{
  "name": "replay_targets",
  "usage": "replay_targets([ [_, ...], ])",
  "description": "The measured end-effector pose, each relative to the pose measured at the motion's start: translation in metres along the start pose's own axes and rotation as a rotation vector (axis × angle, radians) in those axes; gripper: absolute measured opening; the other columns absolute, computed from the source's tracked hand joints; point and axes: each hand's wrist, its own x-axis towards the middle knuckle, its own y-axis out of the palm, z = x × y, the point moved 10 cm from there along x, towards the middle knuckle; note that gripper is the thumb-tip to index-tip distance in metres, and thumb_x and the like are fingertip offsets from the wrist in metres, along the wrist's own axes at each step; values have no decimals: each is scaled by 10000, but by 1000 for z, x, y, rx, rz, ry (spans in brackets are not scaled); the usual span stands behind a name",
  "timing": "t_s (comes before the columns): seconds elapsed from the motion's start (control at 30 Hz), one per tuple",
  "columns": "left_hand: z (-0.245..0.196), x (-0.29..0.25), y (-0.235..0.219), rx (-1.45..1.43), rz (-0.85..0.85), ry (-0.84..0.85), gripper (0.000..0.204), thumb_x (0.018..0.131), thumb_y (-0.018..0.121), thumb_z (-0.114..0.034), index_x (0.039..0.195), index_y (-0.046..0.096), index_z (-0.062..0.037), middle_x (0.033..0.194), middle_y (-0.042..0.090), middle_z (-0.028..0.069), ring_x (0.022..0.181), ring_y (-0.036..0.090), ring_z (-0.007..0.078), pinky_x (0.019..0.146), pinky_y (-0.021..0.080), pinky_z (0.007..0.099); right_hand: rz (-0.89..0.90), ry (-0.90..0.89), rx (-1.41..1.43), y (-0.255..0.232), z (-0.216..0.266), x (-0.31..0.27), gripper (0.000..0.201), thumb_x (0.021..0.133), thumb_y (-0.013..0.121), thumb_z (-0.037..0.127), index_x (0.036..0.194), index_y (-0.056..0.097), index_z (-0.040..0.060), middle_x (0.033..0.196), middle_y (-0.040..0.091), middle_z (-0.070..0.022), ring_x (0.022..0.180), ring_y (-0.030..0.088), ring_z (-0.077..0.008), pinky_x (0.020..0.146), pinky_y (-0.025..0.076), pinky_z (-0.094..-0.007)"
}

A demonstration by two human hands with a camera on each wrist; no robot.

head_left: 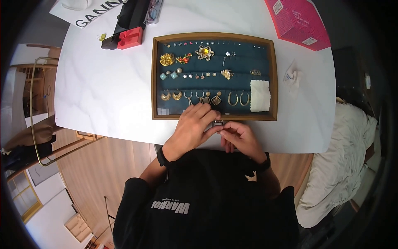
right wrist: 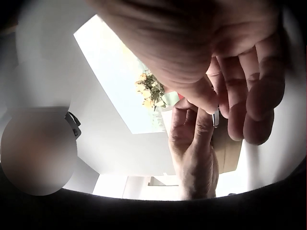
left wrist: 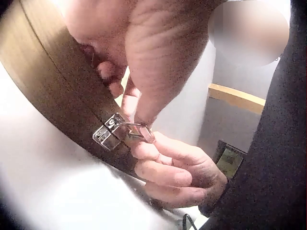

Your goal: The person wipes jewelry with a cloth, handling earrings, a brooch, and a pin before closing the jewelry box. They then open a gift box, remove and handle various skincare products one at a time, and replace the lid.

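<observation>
A wooden jewelry display case (head_left: 274, 79) with a dark lining and a glassy lid lies on the table, holding rows of earrings and brooches. At its front edge is a small metal latch (head_left: 217, 123), with its hinged loop (left wrist: 139, 128) swung out from the plate (left wrist: 108, 135) in the left wrist view. My left hand (head_left: 192, 128) rests its fingers over the case's front rim, and its thumb reaches down to the latch. My right hand (head_left: 240, 139) pinches the latch loop between thumb and index finger, the other fingers loosely bent below.
A cream cloth (head_left: 260, 96) lies in the case's right corner. Behind it, at the back left, are a red box (head_left: 130, 38), a black case (head_left: 132, 15) and a white paper bag (head_left: 81, 14). A pink box (head_left: 300, 23) stands back right, near a small crumpled pouch (head_left: 293, 76).
</observation>
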Motion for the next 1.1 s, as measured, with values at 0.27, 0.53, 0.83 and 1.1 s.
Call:
replay_targets([
  [0.27, 2, -3, -1, -17, 17, -10, 403, 721, 833, -142, 1069, 644, -64, 918, 520, 94, 880, 565, 304, 782, 470, 410, -136, 20, -115, -9, -9, 1, 170, 981, 650, 164, 983, 635, -5, 677, 628, -32, 518, 592, -82, 452, 445, -224],
  [0.53, 2, -5, 11, 111, 17, 15, 340, 787, 731, -78, 1108, 623, -57, 944, 499, 101, 920, 555, 297, 802, 465, 405, -280, 38, -190, -13, -2, 2, 217, 968, 677, 197, 953, 643, -17, 642, 613, -53, 461, 558, -87, 418, 426, -247],
  [0.83, 1, -14, -28, 196, -22, -42, 356, 761, 762, -82, 1097, 643, -62, 1099, 568, 117, 1014, 568, 308, 829, 434, 406, -444, -319, -433, -53, 26, -41, 200, 933, 706, 155, 1058, 683, 1, 849, 703, -72, 761, 681, -135, 652, 535, -261],
  [1.1, 70, -69, -118, 333, -277, -452, 753, 685, 887, -216, 1337, 550, -47, 1285, 621, 154, 1129, 597, 360, 972, 471, 429, -932, -279, -607, -118, 68, -106, 444, 871, 716, 43, 1296, 589, 54, 1118, 642, -116, 943, 651, -228, 707, 547, -337],
])
